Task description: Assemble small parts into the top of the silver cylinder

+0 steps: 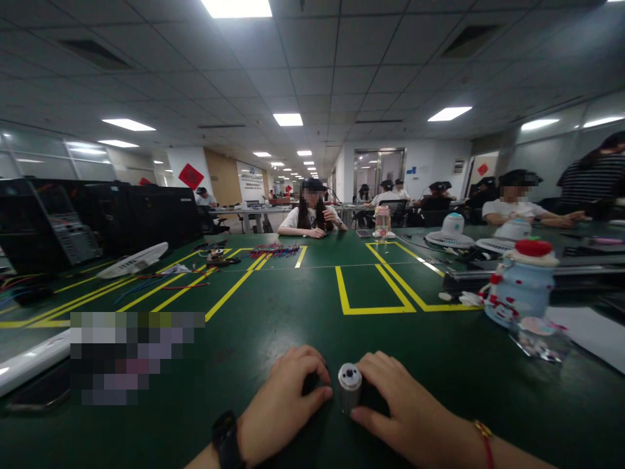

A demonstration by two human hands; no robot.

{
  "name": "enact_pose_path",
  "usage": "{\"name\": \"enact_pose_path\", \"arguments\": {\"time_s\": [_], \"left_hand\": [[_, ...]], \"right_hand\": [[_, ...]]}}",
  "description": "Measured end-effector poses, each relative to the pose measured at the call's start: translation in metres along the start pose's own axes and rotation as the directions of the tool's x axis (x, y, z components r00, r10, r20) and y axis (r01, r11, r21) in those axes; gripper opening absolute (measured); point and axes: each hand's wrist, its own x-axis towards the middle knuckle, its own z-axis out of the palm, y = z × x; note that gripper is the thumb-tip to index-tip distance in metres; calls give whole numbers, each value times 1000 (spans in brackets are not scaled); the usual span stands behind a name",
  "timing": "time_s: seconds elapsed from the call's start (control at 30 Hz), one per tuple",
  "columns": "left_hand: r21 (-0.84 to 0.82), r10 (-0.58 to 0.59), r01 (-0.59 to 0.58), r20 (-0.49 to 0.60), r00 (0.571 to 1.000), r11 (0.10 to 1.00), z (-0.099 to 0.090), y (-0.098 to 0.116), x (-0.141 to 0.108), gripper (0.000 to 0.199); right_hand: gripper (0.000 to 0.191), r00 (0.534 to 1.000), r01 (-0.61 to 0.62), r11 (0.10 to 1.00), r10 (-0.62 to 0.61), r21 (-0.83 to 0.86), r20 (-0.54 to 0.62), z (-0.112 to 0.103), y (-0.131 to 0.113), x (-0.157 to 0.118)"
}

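A short silver metal cylinder (349, 387) stands upright on the green table top, with dark holes in its end face. My right hand (395, 400) has its thumb and fingers against the cylinder's right side. To the left of it rests my left hand (293, 384), with a black band on the wrist. Its fingers curl loosely, a gap shows between thumb and fingertips, and nothing is in them. The left thumb tip lies close to the cylinder but apart from it.
Yellow tape lines (375, 311) mark the table. At the right stand a blue bottle with a red lid (525, 286), a clear packet (540, 339) and white fans (452, 231). Wires (276, 250) and a white strip (36, 358) lie left. A person (312, 215) sits opposite.
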Motion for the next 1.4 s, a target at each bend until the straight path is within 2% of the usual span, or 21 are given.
{"name": "enact_pose_path", "arguments": {"time_s": [0.73, 1.03, 1.23, 1.4], "left_hand": [[21, 14, -14, 5, 1000, 1000, -2, 3, 2, 13], [-7, 22, -22, -4, 1000, 1000, -3, 3, 3, 6], [-152, -14, -8, -142, 990, 988, -6, 23, 6, 11], [-184, 51, -77, -143, 988, 980, -1, 38, 7, 11]], "right_hand": [[24, 1000, 12, 1000, -12, 0, -10, 2, 3, 0], [20, 1000, 12, 1000, -12, -10, -5, 1, 3, -1], [22, 1000, 10, 1000, -10, -19, 3, 0, 3, 0], [26, 1000, 18, 999, -18, -40, -4, 3, 4, 0]]}}
